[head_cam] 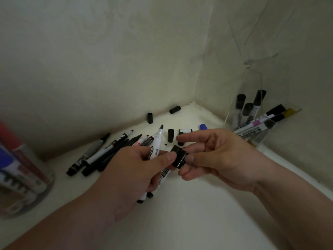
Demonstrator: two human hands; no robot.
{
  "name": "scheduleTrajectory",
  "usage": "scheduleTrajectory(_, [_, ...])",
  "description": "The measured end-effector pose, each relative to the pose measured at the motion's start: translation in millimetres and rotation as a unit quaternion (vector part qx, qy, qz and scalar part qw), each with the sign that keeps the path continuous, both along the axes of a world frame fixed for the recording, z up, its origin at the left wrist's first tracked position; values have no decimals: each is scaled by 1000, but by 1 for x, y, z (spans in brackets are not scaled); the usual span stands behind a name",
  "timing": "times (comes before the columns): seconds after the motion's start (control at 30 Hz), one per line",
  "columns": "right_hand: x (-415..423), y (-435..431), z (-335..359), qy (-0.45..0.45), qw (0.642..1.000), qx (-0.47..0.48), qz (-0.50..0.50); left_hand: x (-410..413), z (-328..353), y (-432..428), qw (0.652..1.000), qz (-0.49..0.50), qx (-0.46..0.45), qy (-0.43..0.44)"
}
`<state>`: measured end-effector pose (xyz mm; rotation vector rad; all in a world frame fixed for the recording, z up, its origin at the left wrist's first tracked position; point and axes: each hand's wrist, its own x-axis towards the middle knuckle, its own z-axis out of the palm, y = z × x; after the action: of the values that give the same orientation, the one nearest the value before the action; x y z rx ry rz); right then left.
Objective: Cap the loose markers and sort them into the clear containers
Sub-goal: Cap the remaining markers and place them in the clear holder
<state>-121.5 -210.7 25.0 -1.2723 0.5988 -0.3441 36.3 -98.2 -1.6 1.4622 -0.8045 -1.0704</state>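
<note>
Left hand (133, 170) grips a white marker (156, 143); right hand (216, 156) pinches a black cap (180, 158).

The left hand is wrapped round the marker. Its long body points up and away toward the back wall, with the bare tip (161, 126) on top. The right hand holds the cap between thumb and fingers, just beside the middle of the marker and lower than the tip. I think the cap must go up and line up with the marker's long body. More bare markers (108, 152) lie near the back edge of the surface (180, 222). The clear container (259, 138) stands in the right corner.

close head view, down onto hands (180, 165)
</note>
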Motion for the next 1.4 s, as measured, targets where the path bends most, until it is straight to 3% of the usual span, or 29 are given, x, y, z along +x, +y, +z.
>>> scheduleTrajectory(0.13, [0, -1, -1, 4, 1000, -16, 0, 1, 0, 1, 1000, -6, 7, -11])
scheduleTrajectory(0.3, [1, 2, -3, 10, 995, -95, -8, -2, 8, 5, 996, -26, 27, -85])
scheduleTrajectory(0.4, [2, -3, -3, -39, 986, -144, -74, -2, 12, 8, 988, -77, 21, -130])
scheduleTrajectory(0.5, [-1, -11, -5, -112, 975, -128, -143, -2, 11, 11, 981, -76, 9, -180])
scheduleTrajectory(0.77, [-2, -9, -7, -141, 968, -169, -119, -3, 14, 10, 963, -76, -58, -250])
scheduleTrajectory(0.93, [-6, -7, -8, -77, 975, -206, -44, 3, 7, 11, 926, -65, -97, -358])
scheduleTrajectory(1.07, [-10, -10, -5, -17, 974, -225, 19, 15, 3, 11, 873, -65, -150, -460])
scheduleTrajectory(1.2, [-5, -2, -6, -6, 970, -241, 16, 24, -1, 7, 827, -75, -183, -526])
scheduleTrajectory(1.4, [6, 8, -7, 9, 982, -188, -31, 29, -13, 5, 761, -31, -267, -590])
